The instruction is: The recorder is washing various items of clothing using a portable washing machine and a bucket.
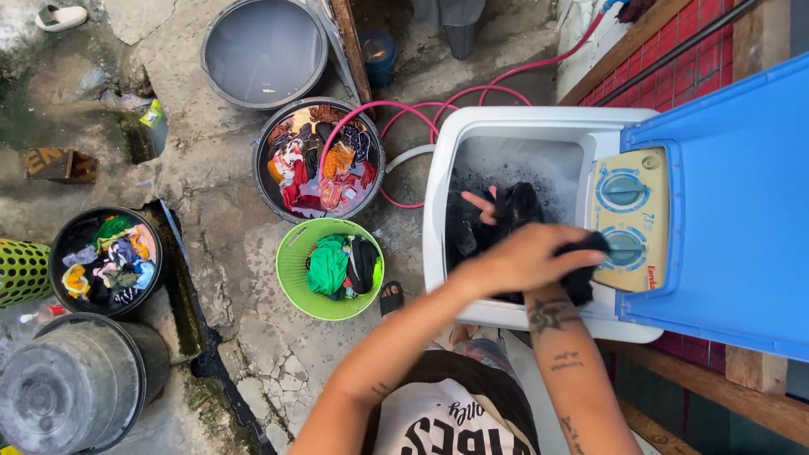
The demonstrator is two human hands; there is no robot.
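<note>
Wet black cloth, limp and bunched, held over the open tub of a white plastic washing machine – part of it hangs down into the sudsy grey water, part is pulled right toward the control panel. Left hand crosses over on top, fingers curled tight around a dark wad of the cloth at its right end, just beside the lower dial. Right hand sits deeper in the tub, mostly hidden under the cloth, only two fingers showing spread against the fabric; cannot tell whether it grips. The panel is cream-yellow with two round blue dials, and a smooth blue lid stands flipped open to the right. A pink hose loops from the wall over toward the machine. On the cracked concrete floor to the left: a round green slotted basket with green and black clothes, a dark round basin of mixed coloured laundry soaking, an empty grey basin above it, a black bucket of bright clothes – and a dull metal pot at bottom left.
</note>
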